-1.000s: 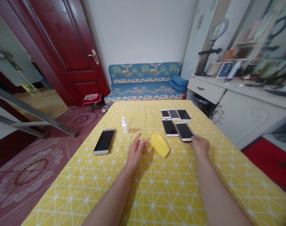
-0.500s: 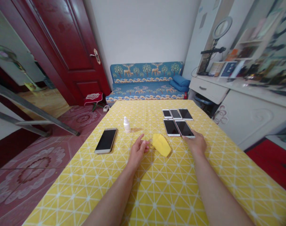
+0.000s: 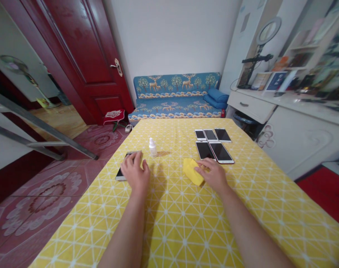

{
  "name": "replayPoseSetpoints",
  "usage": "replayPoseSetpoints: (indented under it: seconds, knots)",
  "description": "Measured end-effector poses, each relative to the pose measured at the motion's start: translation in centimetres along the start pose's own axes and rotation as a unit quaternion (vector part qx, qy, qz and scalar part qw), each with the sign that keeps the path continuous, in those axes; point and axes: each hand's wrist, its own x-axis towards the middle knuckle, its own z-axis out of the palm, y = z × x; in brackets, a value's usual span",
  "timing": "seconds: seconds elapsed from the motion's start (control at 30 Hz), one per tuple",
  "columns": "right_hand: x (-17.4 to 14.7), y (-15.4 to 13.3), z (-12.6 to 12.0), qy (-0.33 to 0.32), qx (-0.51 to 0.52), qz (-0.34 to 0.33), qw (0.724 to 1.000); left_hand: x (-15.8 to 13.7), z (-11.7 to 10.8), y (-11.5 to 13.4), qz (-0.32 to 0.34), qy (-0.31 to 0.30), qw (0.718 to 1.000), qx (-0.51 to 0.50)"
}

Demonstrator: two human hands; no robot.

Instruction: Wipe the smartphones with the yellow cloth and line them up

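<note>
My left hand (image 3: 135, 172) is over the dark-screened smartphone (image 3: 120, 175) on the left of the table, its fingers apart and hiding most of the screen. Whether the fingertips touch it, I cannot tell. A folded yellow cloth (image 3: 192, 173) lies near the middle, and my right hand (image 3: 214, 174) has thumb and fingers on its right edge. Just beyond the cloth are two larger white-framed phones, a left one (image 3: 205, 150) and a right one (image 3: 221, 152). A white spray bottle (image 3: 153, 148) stands upright right of my left hand.
Behind the two phones lies a row of a small phone (image 3: 200, 134), a middle phone (image 3: 210, 134) and a right-hand phone (image 3: 222, 134). A yellow patterned tablecloth (image 3: 180, 230) covers the table. Beyond it stands a blue sofa (image 3: 172, 104); a white dresser (image 3: 297, 126) is at right.
My right hand has left the right-hand larger phone and come left to the yellow cloth. My left hand has moved left, from beside the cloth to over the left phone.
</note>
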Motion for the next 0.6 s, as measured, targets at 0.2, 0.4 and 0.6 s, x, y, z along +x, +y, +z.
replayPoseSetpoints:
  seconds: [0.2, 0.4, 0.6]
  knots:
    - [-0.7, -1.2, 1.4, -0.182, -0.029, -0.063, 0.981, 1.0, -0.5, -2.8, -0.135, -0.068, 0.965, 0.214]
    - [-0.8, 0.2, 1.9, -0.129, 0.0, -0.002, 0.992, 1.4, -0.1, -3.4, -0.164, -0.098, 0.946, 0.262]
    - [-0.8, -0.5, 1.2, -0.169, -0.034, -0.039, 0.984, 2.0, -0.9, -3.1, -0.221, -0.09, 0.943, 0.232]
